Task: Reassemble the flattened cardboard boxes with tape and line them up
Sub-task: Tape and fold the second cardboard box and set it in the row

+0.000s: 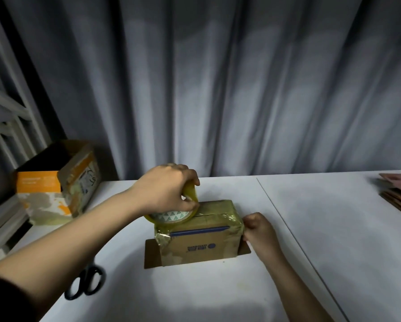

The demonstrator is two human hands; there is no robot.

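Cardboard box mid-taping, standing flaps-down at the centre of the white table.

From the left: an already assembled box sits at the table's far corner, scissors lie near the front edge, then the left hand grips the tape roll resting on the box top, while the right hand pinches the tape end against the box's right side. Flattened boxes wait far right. If that pinch slips, the strip could lift, wrinkle or stick to itself.
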